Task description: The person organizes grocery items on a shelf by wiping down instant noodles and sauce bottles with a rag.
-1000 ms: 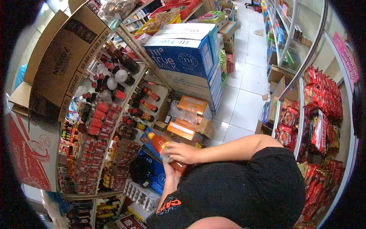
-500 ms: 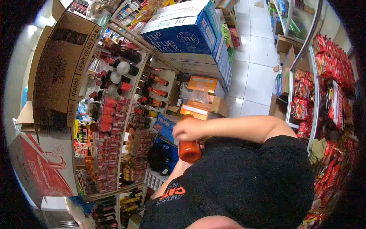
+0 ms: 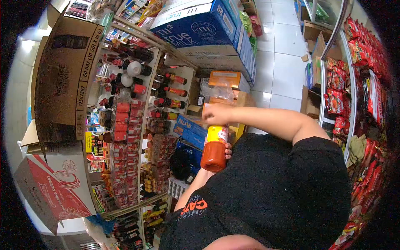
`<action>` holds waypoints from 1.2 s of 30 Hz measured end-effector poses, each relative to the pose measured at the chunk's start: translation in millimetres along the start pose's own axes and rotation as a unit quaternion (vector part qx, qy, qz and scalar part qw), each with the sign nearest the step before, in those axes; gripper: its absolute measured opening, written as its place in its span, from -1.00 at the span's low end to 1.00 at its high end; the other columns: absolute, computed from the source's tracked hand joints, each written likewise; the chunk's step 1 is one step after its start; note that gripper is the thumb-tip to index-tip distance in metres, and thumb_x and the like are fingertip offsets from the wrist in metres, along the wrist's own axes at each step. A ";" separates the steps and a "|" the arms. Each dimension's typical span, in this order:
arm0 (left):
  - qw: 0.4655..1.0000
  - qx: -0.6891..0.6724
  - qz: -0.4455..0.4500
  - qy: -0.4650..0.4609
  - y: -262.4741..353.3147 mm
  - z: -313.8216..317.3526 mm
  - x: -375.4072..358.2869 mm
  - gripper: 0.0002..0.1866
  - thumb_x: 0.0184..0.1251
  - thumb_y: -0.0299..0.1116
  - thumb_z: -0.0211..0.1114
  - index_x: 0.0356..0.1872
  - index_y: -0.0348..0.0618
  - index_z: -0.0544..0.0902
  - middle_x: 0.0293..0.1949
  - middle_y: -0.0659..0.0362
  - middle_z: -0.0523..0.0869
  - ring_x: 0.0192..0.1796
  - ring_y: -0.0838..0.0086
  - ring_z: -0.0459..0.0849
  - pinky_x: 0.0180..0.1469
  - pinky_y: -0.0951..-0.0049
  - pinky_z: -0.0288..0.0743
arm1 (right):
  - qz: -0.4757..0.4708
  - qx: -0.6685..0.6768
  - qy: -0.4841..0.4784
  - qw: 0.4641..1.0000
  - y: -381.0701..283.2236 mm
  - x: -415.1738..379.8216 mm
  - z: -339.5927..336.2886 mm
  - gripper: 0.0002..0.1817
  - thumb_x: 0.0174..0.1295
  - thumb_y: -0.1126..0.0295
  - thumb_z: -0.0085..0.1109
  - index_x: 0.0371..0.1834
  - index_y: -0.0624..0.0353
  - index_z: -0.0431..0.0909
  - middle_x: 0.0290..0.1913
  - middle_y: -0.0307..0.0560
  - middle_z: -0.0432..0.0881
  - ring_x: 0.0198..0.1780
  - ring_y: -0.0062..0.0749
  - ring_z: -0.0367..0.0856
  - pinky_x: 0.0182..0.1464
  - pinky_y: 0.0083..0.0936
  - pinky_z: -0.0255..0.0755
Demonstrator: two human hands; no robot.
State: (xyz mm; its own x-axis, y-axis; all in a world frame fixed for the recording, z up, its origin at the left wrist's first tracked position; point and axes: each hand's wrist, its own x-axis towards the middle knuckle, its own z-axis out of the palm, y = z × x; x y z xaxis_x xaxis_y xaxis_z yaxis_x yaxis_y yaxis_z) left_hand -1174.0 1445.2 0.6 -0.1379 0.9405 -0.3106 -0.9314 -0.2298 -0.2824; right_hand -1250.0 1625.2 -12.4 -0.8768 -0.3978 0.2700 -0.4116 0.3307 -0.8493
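Observation:
A bottle of red-orange sauce [image 3: 214, 154] with a yellow and red label stands slightly tilted in front of my chest. Wrapped round its body from behind is my left hand [image 3: 228, 151]; only the fingertips show at the right side of the bottle. My right hand [image 3: 217, 114] reaches in from the right, its fingers curled and closed over the top of the same bottle, hiding the cap and neck. Behind the hands are orange cartons [image 3: 225, 79] with clear plastic on them. A blue NUVI box [image 3: 189, 131] is to the left of the bottle.
Shelves of dark sauce bottles [image 3: 173, 102] and red-labelled jars [image 3: 121, 121] are on the left, beside a large brown carton [image 3: 66, 79]. Blue milk cartons [image 3: 200, 31] are stacked ahead. A tiled aisle [image 3: 283, 62] runs between them and racks of red packets [image 3: 335, 100].
The bottle and both hands appear slightly further right in view. More of the yellow label now shows below my right hand, and my left fingertips are clearer. The surroundings have shifted slightly as well.

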 end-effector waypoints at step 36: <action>0.994 -0.005 0.021 -0.110 9.4 -28.2 -15.8 -0.25 0.02 0.07 0.19 0.20 -0.07 0.19 -0.16 0.01 0.44 -0.14 0.17 0.46 -0.07 0.17 0.40 | -0.026 0.034 0.156 0.987 -9.0 -3.2 18.6 -0.80 0.01 0.27 0.04 -0.38 0.11 0.57 -0.34 -0.03 0.58 -0.18 -0.15 0.52 -0.12 -0.33 0.39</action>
State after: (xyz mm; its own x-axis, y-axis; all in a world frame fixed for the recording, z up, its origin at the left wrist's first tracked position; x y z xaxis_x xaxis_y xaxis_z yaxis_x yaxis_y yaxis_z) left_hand -1171.1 1421.0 -22.7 -0.2481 0.9616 -0.1170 -0.9199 -0.2717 -0.2829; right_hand -1238.9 1607.5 -14.1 -0.8936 -0.1261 0.4307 -0.4488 0.2542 -0.8567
